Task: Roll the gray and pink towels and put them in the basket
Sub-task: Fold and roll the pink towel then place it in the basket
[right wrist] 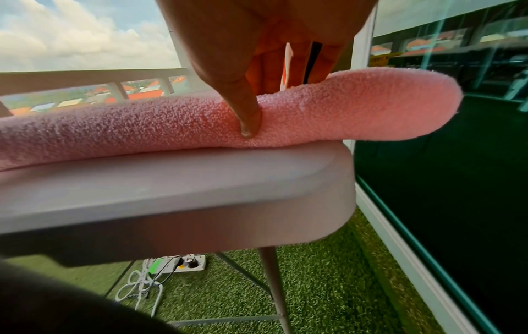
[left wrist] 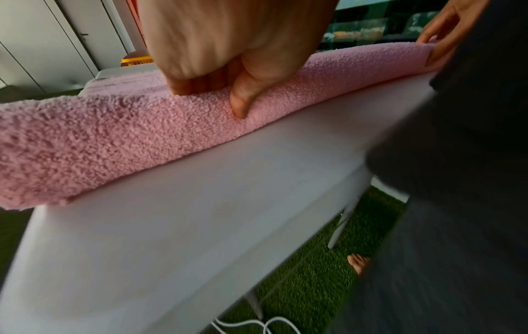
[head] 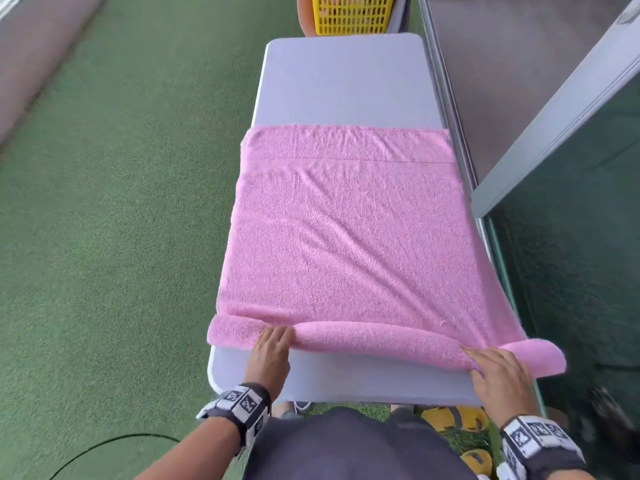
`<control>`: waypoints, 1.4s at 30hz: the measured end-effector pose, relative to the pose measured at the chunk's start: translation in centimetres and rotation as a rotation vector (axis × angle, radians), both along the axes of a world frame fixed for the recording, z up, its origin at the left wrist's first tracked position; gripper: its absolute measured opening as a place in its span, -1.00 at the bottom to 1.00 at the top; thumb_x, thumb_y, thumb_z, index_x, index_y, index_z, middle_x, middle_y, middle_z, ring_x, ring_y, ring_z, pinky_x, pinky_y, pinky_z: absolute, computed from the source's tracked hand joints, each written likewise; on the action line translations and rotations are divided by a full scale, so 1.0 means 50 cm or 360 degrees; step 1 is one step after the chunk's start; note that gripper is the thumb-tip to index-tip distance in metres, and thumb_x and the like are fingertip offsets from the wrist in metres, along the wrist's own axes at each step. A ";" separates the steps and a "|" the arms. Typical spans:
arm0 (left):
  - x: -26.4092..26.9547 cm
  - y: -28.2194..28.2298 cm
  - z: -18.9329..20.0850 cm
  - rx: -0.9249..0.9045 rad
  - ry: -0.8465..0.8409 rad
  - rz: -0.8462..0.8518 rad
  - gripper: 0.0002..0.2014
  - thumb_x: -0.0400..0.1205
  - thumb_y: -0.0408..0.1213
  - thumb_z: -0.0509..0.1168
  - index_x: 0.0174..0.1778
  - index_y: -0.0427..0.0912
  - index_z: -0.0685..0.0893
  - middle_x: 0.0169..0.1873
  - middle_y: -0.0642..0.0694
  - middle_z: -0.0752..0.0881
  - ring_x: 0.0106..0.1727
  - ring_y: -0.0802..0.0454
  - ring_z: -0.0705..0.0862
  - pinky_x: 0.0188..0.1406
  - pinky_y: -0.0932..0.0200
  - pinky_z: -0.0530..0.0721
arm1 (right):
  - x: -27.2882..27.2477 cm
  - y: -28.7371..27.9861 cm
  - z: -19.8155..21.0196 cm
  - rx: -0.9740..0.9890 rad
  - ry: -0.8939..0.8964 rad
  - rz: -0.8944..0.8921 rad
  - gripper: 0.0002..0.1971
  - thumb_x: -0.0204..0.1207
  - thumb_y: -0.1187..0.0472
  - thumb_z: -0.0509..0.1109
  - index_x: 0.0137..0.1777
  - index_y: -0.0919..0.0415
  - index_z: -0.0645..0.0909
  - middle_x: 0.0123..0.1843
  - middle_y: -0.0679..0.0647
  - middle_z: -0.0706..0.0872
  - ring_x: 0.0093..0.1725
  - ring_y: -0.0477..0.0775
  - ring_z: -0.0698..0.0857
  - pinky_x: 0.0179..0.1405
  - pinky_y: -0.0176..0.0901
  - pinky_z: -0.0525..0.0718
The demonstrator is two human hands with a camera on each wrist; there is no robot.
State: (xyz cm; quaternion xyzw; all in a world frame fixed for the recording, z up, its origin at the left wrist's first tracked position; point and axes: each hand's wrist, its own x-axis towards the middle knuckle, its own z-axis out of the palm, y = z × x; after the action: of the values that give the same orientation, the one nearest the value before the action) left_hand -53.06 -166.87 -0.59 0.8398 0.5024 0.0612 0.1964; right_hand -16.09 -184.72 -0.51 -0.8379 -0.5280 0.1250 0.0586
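Pink towel (head: 346, 237) spread flat over the near half of the desk (head: 343, 84), and its near edge is turned over into a low roll running left to right across the desk's width. The left hand (head: 272, 351) sits on the roll toward its left end; in the left wrist view the fingers curl over the top while the thumb (left wrist: 243, 101) digs into the near face, so that hand is clamped on the towel. The right hand (head: 498, 372) has the roll near its right end, thumb (right wrist: 248, 115) pressed into the near side and fingers draped over the top, gripping too. The two hands are well apart, one near each end.

The roll's right end (right wrist: 423, 101) pokes out past the desk's right edge and hangs in the air; the left end slightly overhangs the left edge. The towel's far hem lies about midway up the desk, square to its sides.

Basket (head: 353, 12), yellow, is beyond the far end of the desk, cut off by the top of the head view, so its contents can't be made out. No gray towel can be made out in any view. Green turf (head: 121, 202) under everything.
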 end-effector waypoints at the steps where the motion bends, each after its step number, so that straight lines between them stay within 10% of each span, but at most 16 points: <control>1: -0.020 -0.005 -0.002 0.0006 0.0014 0.0003 -0.48 0.18 -0.78 0.18 -0.07 -0.24 0.71 -0.15 -0.09 0.75 -0.13 -0.07 0.72 -0.03 0.03 0.75 | -0.011 -0.003 -0.003 -0.0021 0.0013 0.0026 -0.55 0.21 0.39 0.61 0.12 0.10 0.77 -0.04 -0.05 0.79 -0.02 0.10 0.66 -0.01 0.13 0.63; 9: -0.093 -0.062 -0.002 -0.0115 0.0120 0.0004 -0.62 0.26 -0.52 0.00 -0.14 -0.13 0.58 -0.21 -0.01 0.66 -0.22 -0.01 0.55 -0.22 0.10 0.62 | -0.045 -0.012 0.007 -0.0237 -0.0045 0.0209 -0.51 0.43 0.16 0.03 0.16 -0.01 0.75 0.06 -0.18 0.75 0.06 -0.02 0.64 0.00 0.01 0.55; 14: -0.070 0.001 0.001 -0.0213 0.0214 0.0027 -0.71 0.56 -0.54 0.07 -0.09 -0.06 0.57 -0.18 -0.01 0.65 -0.17 0.04 0.51 -0.09 0.18 0.51 | -0.022 0.066 0.049 -0.0553 -0.0023 0.0216 -0.65 0.60 0.12 0.16 0.30 -0.19 0.59 0.24 -0.25 0.64 0.30 -0.09 0.53 0.20 -0.04 0.40; 19: -0.024 0.057 0.022 -0.0075 0.0273 0.0139 -0.66 0.41 -0.63 0.29 0.00 -0.15 0.62 -0.08 -0.05 0.60 -0.05 -0.04 0.52 0.06 0.06 0.51 | -0.026 0.122 0.048 -0.0320 -0.0044 0.0113 -0.80 0.50 0.27 0.38 -0.02 -0.08 0.55 -0.04 -0.08 0.58 -0.02 0.04 0.53 -0.08 -0.10 0.36; 23: -0.018 0.033 0.016 -0.0085 0.0272 0.0087 -0.70 0.45 -0.67 0.12 -0.05 -0.22 0.55 -0.22 -0.04 0.55 -0.22 0.03 0.46 -0.04 0.04 0.64 | -0.046 0.108 0.028 -0.0144 0.0007 0.0201 -0.51 0.21 0.58 0.42 -0.35 -0.02 0.29 -0.32 -0.10 0.43 -0.29 0.05 0.44 -0.27 -0.15 0.31; 30: -0.054 -0.041 -0.006 0.0053 0.0202 0.0054 -0.45 0.28 -0.50 0.13 0.25 -0.25 0.45 0.08 -0.17 0.60 0.08 -0.08 0.48 0.08 -0.05 0.73 | -0.054 0.042 -0.004 -0.0020 -0.0085 0.0308 -0.37 0.06 0.51 0.54 0.21 0.23 0.67 0.18 0.07 0.73 0.14 0.12 0.70 0.30 0.01 0.60; 33: -0.059 -0.026 -0.014 0.0007 0.0064 0.0041 -0.35 0.24 -0.69 0.38 0.25 -0.23 0.48 0.12 -0.19 0.66 0.17 -0.13 0.57 0.20 -0.07 0.68 | -0.038 0.063 -0.003 -0.0027 0.0026 0.0246 -0.43 0.13 0.53 0.55 0.19 0.17 0.71 0.13 0.02 0.76 0.11 0.09 0.73 0.26 0.03 0.64; 37: -0.059 0.009 -0.022 -0.0011 0.0060 0.0041 -0.60 0.44 -0.54 0.20 0.20 -0.24 0.62 0.12 -0.18 0.73 0.18 -0.15 0.67 0.31 -0.06 0.59 | -0.036 0.087 0.011 -0.0055 0.0066 0.0191 -0.45 0.20 0.51 0.56 0.22 0.15 0.72 0.12 0.02 0.78 0.10 0.09 0.74 0.24 0.06 0.63; 42: -0.064 0.011 -0.005 -0.0063 0.0096 -0.0066 -0.76 0.50 -0.43 0.09 -0.03 -0.14 0.60 -0.14 -0.04 0.70 -0.14 -0.01 0.61 -0.05 0.06 0.66 | -0.044 0.055 0.007 -0.0075 0.0007 0.0263 -0.46 0.18 0.53 0.53 0.18 0.16 0.73 0.08 0.01 0.79 0.07 0.08 0.75 0.17 0.06 0.66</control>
State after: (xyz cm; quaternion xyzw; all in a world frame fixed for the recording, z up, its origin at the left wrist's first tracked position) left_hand -56.28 -166.32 -0.83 0.8475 0.4916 0.0219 0.1988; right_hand -18.28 -181.97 -0.18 -0.7924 -0.5921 0.1436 0.0296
